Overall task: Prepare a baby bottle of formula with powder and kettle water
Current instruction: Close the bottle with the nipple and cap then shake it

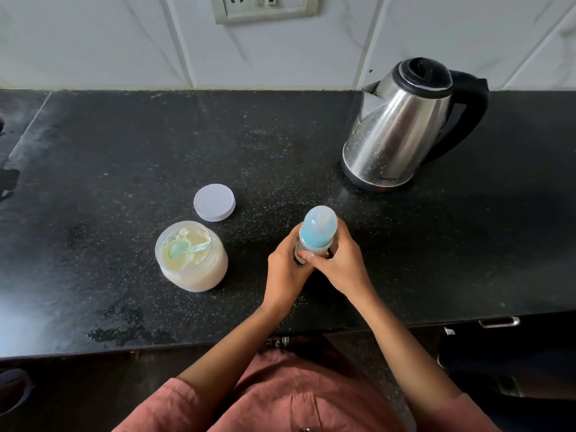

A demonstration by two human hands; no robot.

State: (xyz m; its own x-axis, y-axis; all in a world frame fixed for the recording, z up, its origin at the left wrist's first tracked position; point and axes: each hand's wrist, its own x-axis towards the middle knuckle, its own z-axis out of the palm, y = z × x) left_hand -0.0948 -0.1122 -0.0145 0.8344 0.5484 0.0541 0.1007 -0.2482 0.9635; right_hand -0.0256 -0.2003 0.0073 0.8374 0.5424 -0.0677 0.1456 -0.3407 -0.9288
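A baby bottle with a pale blue cap stands upright on the black counter, near the front middle. My left hand wraps its lower body from the left. My right hand grips it from the right, so most of the clear body is hidden. To the left stands an open jar of cream-coloured powder with a teal scoop lying in it. The jar's white lid lies flat just behind it. A steel kettle with a black handle and shut lid stands at the back right.
A tiled wall with a socket plate rises behind the counter. Wet patches mark the counter's left side and front left. Drawer handles show under the front edge at the right.
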